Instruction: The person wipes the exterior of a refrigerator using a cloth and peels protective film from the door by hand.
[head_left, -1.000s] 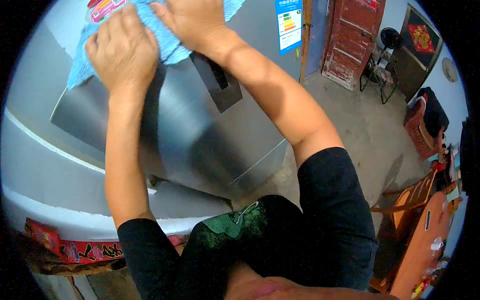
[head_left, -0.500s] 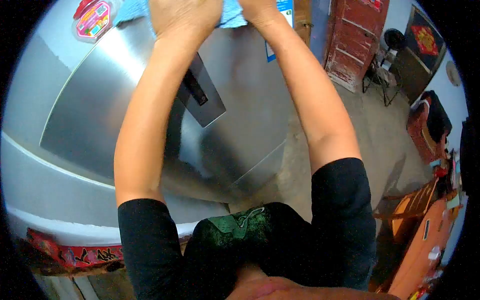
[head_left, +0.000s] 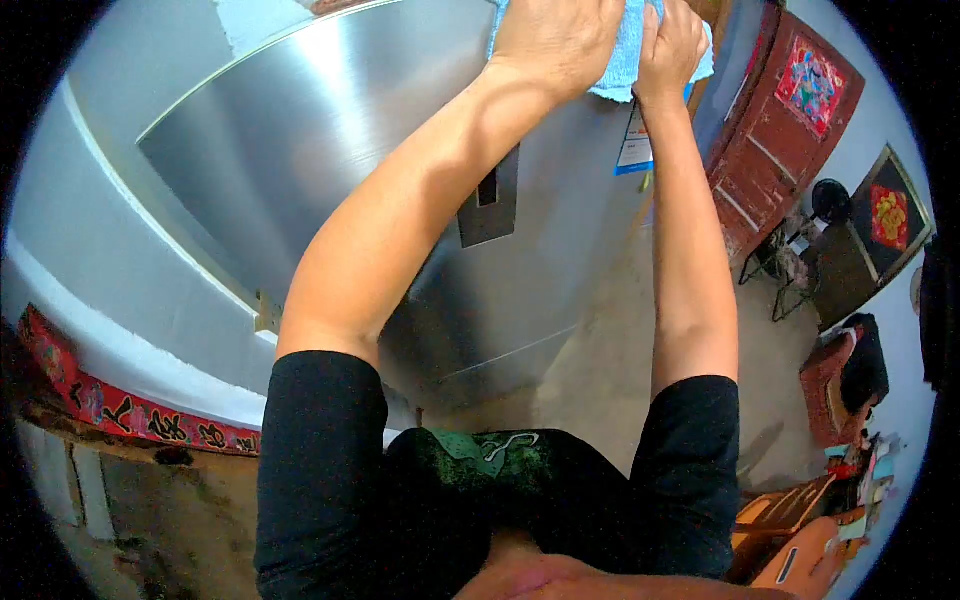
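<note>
A light blue cloth lies at the upper edge of a tall brushed-metal appliance that looks like a refrigerator. My left hand presses on the cloth with its fingers bent over it; the fingertips are partly cut off by the top of the view. Close beside it, my right hand has its fingers curled on the cloth's right part. Below my left wrist, a dark panel is set in the metal front. A blue-and-white label hangs under the cloth by my right wrist.
To the right stand a worn red door, a black fan and a brown chair with dark cloth. Orange wooden furniture is at lower right. A red banner with characters runs along the lower left.
Both hands and the cloth have shifted right across the appliance's top. The view has turned, so a clear plastic package at the upper left is out of sight and more of the red door shows.
</note>
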